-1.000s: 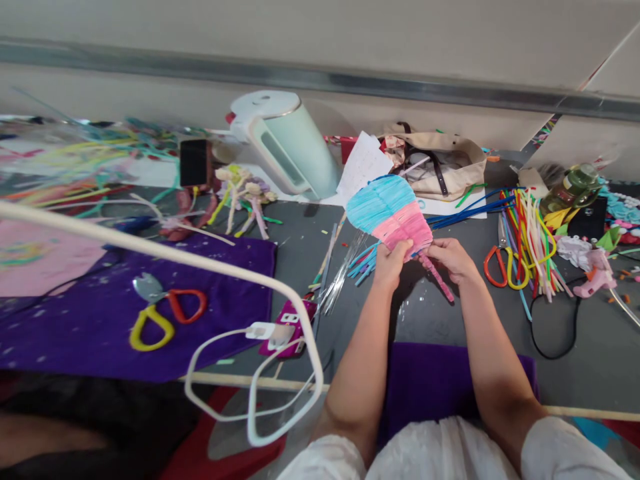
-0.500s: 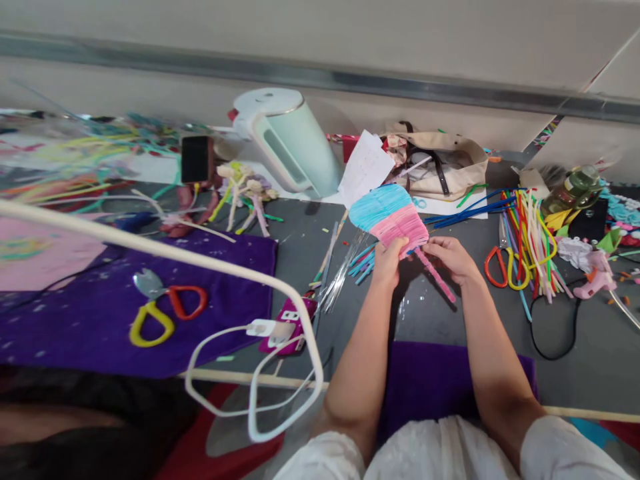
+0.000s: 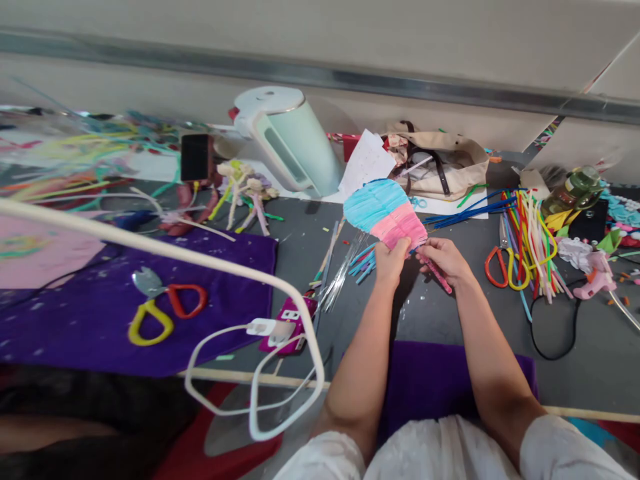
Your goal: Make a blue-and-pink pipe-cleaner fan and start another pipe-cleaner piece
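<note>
In front of the kettle [image 3: 290, 143], the blue-and-pink fan [image 3: 383, 212] is held lifted off the counter [image 3: 450, 320]. The left hand [image 3: 391, 260] fingers pinch its base, likely steadying it, while the right hand [image 3: 444, 260] fingers close around its pink stem [image 3: 440, 279].

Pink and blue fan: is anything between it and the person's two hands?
Nothing visible does. The left hand grips the pink and blue fan at its pink lower edge, and the right hand pinches its pink stem.

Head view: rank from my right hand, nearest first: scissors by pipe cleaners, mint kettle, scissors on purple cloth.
1. Scissors by pipe cleaners, right of the right hand.
2. Mint kettle, back left.
3. Scissors on purple cloth, far left.
</note>
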`<state>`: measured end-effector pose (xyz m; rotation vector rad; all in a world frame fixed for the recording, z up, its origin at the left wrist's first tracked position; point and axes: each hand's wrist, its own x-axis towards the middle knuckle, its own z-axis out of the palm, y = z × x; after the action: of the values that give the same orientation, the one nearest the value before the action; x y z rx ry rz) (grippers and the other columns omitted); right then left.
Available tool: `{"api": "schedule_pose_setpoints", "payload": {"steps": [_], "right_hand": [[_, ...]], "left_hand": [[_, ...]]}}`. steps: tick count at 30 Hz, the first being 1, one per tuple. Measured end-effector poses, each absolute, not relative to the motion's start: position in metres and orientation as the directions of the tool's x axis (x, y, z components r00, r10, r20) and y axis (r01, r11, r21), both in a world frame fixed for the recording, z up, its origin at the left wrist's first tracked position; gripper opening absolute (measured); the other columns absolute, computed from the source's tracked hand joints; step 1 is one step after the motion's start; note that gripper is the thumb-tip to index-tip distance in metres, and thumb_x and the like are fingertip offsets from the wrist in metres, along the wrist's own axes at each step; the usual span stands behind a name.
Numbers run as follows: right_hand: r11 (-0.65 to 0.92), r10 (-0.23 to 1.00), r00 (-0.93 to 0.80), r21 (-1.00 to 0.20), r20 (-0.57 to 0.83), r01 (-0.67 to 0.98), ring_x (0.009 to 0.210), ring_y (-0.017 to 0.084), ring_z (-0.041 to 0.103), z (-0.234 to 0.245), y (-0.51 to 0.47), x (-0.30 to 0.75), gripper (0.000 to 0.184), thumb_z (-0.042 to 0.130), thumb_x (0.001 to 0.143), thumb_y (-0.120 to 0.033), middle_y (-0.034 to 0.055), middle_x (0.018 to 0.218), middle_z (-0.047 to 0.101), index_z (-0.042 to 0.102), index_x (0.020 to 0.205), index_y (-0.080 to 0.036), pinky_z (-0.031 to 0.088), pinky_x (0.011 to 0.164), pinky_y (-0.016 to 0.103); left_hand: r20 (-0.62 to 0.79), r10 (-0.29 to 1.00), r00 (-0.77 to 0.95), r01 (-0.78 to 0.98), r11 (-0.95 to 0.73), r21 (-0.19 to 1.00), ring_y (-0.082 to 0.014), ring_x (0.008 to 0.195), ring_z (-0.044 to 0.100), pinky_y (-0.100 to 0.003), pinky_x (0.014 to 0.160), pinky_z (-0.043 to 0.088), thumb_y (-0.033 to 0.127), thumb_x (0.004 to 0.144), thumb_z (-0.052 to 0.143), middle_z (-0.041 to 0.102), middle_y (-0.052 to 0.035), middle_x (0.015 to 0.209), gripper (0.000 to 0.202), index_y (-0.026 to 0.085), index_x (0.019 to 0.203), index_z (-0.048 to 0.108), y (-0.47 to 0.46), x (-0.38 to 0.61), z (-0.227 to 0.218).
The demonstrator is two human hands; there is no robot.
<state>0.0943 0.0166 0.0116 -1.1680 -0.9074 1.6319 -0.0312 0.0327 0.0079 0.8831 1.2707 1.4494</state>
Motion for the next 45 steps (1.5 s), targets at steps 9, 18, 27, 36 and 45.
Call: {"api": "schedule_pose_setpoints", "payload": {"steps": [9, 18, 27, 36, 45], "right_hand": [[-0.425, 0.903, -0.221, -0.839, -0.368, -0.341, 0.048, 0.008, 0.056, 0.013, 0.017, 0.096, 0.018, 0.073, 0.059, -0.024, -0.0007, 0.062, 0.065, 0.067, 0.073, -0.014, 0.056, 0.046, 0.021], [-0.437, 0.896, -0.246, -0.839, -0.371, -0.325, 0.051, 0.009, 0.058, 0.017, 0.016, 0.096, 0.019, 0.075, 0.060, -0.023, -0.0002, 0.064, 0.066, 0.068, 0.075, -0.015, 0.058, 0.048, 0.021], [-0.443, 0.895, -0.215, -0.831, -0.390, -0.336, 0.049, 0.009, 0.058, 0.013, 0.017, 0.096, 0.014, 0.072, 0.060, -0.019, -0.0001, 0.060, 0.065, 0.068, 0.073, -0.013, 0.059, 0.049, 0.023], [-0.459, 0.887, -0.251, -0.790, -0.387, -0.407, 0.052, 0.009, 0.059, 0.009, 0.018, 0.095, 0.016, 0.074, 0.061, -0.017, -0.0003, 0.060, 0.066, 0.066, 0.075, -0.013, 0.060, 0.055, 0.024], [-0.292, 0.955, -0.183, -0.834, -0.231, -0.468, 0.064, 0.009, 0.061, 0.017, 0.018, 0.117, 0.036, 0.083, 0.067, -0.041, -0.0001, 0.075, 0.068, 0.070, 0.092, -0.017, 0.053, 0.053, 0.017]], "left_hand": [[-0.091, 0.978, -0.190, -0.262, 0.039, 0.964, -0.0092, 0.043, 0.046, -0.021, 0.042, 0.038, 0.026, 0.061, 0.069, 0.052, 0.0031, 0.050, 0.015, 0.016, 0.056, 0.059, 0.032, -0.032, 0.009], [-0.104, 0.980, -0.168, -0.247, 0.061, 0.967, -0.0098, 0.045, 0.048, -0.021, 0.043, 0.040, 0.026, 0.061, 0.068, 0.053, 0.0024, 0.051, 0.013, 0.016, 0.056, 0.060, 0.032, -0.036, 0.012], [-0.096, 0.981, -0.169, -0.230, 0.055, 0.972, -0.0096, 0.046, 0.047, -0.021, 0.043, 0.040, 0.026, 0.060, 0.069, 0.053, 0.0024, 0.051, 0.014, 0.016, 0.055, 0.060, 0.031, -0.035, 0.012], [-0.080, 0.981, -0.176, -0.293, 0.025, 0.956, -0.0084, 0.045, 0.047, -0.020, 0.044, 0.039, 0.023, 0.059, 0.072, 0.053, 0.0031, 0.051, 0.015, 0.015, 0.057, 0.059, 0.032, -0.035, 0.008], [-0.129, 0.992, 0.011, -0.428, 0.121, 0.896, -0.0123, 0.045, 0.055, -0.023, 0.039, 0.043, 0.027, 0.059, 0.068, 0.063, 0.0000, 0.057, 0.015, 0.013, 0.065, 0.066, 0.038, -0.040, 0.006]]}}
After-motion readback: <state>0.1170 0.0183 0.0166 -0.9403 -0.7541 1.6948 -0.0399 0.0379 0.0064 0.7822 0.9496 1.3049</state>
